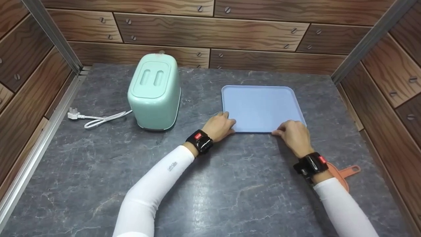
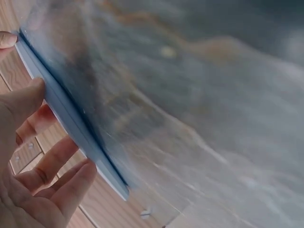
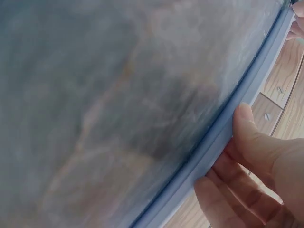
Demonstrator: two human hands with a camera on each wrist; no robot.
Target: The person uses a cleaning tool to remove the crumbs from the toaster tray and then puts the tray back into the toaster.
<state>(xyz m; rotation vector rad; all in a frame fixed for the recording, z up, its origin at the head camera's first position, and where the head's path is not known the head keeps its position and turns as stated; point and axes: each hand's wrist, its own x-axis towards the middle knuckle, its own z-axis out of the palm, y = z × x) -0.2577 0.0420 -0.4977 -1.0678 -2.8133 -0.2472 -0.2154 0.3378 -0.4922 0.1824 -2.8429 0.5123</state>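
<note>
A light blue rectangular tray (image 1: 261, 107) lies on the grey marbled table, its raised rim running all round. At its near left corner my left hand (image 1: 218, 126) grips the edge; the left wrist view shows the thumb (image 2: 34, 92) on the near rim and the other fingers along the side. My right hand (image 1: 296, 136) holds the near right corner, and the right wrist view has its thumb (image 3: 244, 116) against the rim. Left of the tray, apart from both hands, stands a mint green toaster (image 1: 156, 89) with two slots on top.
A white power cord (image 1: 107, 119) with a plug (image 1: 73, 114) trails left from the toaster. Under my right forearm, partly hidden, lies an orange round item with a handle (image 1: 350, 171). Wood-patterned walls (image 1: 210, 33) enclose the table (image 1: 210, 204) at the back and sides.
</note>
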